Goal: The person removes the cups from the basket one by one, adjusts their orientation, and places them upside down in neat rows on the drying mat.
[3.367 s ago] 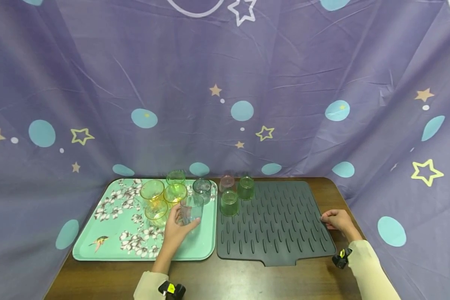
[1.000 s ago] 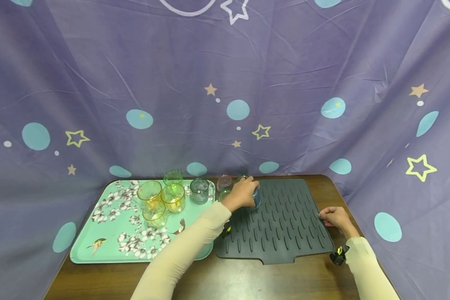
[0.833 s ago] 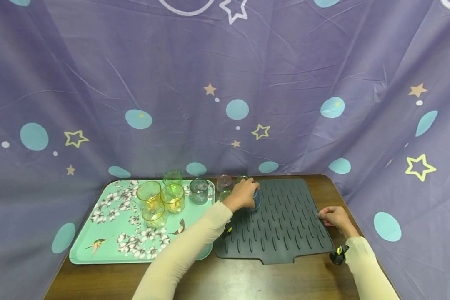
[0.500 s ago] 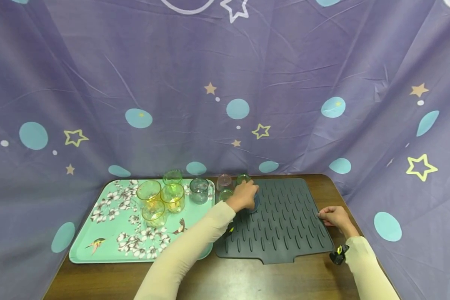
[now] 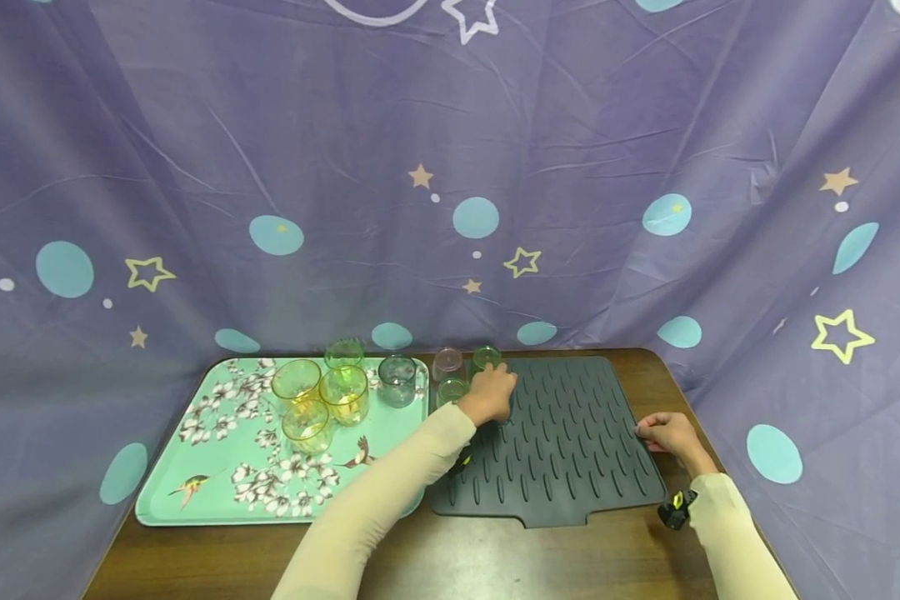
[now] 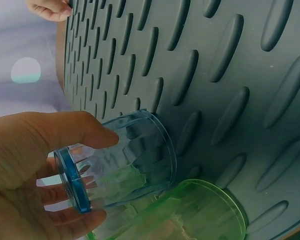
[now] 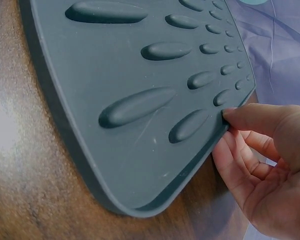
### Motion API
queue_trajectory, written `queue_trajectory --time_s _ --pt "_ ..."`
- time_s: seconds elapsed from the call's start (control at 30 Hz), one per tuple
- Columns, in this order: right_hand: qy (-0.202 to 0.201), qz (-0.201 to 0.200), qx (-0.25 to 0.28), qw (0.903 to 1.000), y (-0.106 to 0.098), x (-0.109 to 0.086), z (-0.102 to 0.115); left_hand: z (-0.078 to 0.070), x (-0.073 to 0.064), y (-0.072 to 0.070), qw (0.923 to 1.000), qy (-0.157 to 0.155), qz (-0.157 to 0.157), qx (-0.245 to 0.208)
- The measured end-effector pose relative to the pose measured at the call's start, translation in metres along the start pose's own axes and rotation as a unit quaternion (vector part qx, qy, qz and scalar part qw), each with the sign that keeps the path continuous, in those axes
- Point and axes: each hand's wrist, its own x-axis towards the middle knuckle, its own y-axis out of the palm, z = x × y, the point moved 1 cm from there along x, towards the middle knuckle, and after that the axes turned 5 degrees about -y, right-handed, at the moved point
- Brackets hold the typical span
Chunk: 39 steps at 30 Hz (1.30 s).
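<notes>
Left hand (image 6: pixel 25 175), one: curved in a narrow hold round a blue glass (image 6: pixel 137 155), thumb laid along its side, other fingers about its thick base.
Blue glass, one: inverted, base toward the palm, rim toward the dark mat (image 5: pixel 570 450), in the mat's left rear part. Whether the whole rim bears on the mat I cannot tell; in my head view the hand hides nearly all of it.
Right hand (image 7: pixel 272 165), one: thumb and fingers closely pinching the mat's right edge.
Rear green glass (image 5: pixel 486 358), one: on the mat, just beyond the left hand.
Front green glass (image 5: pixel 452 389), one: inverted, near the mat's left edge, beside the left wrist.
Pink glass (image 5: pixel 447 364), one: at the mat's left rear corner.
Mint tray (image 5: pixel 243 450), one: left of the mat, printed with blossoms and birds.
Yellow glasses (image 5: pixel 345 400), three: clustered on the tray, mouths up.
Lime glass (image 5: pixel 343 356), one: behind that cluster.
Grey glass (image 5: pixel 397 387), one: mouth up, near the tray's right edge.
Table (image 5: pixel 525 567), one: brown, wood-grained, carrying tray and mat.
Curtain (image 5: pixel 330 167): purple, with stars and blue spots, behind everything I list.
</notes>
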Motion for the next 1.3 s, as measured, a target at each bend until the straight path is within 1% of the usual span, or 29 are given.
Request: queue_trajectory --time_s 0.3,0.53,0.7,0.77,0.9,1.0,1.17,1.3 --pt "-0.003 -0.001 0.006 1.0000 0.000 -0.004 0.005 0.001 -0.002 0.002 1.0000 0.005 0.003 -0.006" --pt "-0.006 0.001 -0.002 1.0000 0.000 -0.006 0.008 0.003 -0.005 0.004 0.9996 0.023 -0.012 -0.016" --pt "-0.006 -0.002 -0.002 1.0000 -0.001 -0.007 0.008 0.004 -0.007 0.005 0.9993 0.024 -0.017 -0.023" --pt "-0.006 -0.001 0.000 1.0000 0.000 -0.007 0.008 0.004 -0.009 0.003 0.9988 0.024 -0.019 -0.037" --pt "-0.006 0.001 0.002 1.0000 0.001 -0.007 0.008 0.002 -0.015 -0.004 0.9961 0.029 -0.031 -0.078" --pt "-0.007 0.004 0.000 1.0000 0.002 -0.007 0.007 0.000 -0.023 -0.014 0.9928 0.038 -0.050 -0.102" --pt "-0.007 0.004 0.000 1.0000 0.002 -0.007 0.008 -0.002 -0.041 -0.031 0.9872 0.046 -0.081 -0.130" --pt "-0.005 0.003 0.001 1.0000 0.000 -0.007 0.010 0.003 -0.057 -0.046 0.9792 0.049 -0.103 -0.168"
